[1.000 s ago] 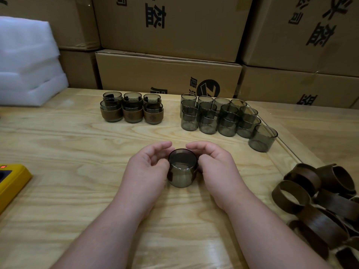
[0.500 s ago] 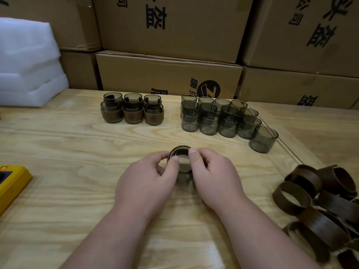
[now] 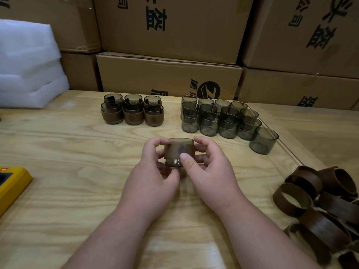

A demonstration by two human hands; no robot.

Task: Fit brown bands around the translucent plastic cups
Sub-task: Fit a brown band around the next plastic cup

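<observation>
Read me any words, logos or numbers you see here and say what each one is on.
"盔": upper middle cardboard box, large black print, cut off above.
"盔": upper right cardboard box, slanted, other characters cut off.
Round "Z" logo: lower middle cardboard box, neighbouring characters hidden.
Dark stamp on held cup's brown band: unreadable.

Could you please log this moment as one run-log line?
step: band fitting | left hand: grips cup | right hand: grips cup | cup: brown band on, above table

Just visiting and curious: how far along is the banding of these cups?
Done: a small group of banded cups at the back left. In hand: both hands, left hand and right hand, hold a cup with a brown band around it. Left: a cluster of bare cups and a pile of loose bands.
</observation>
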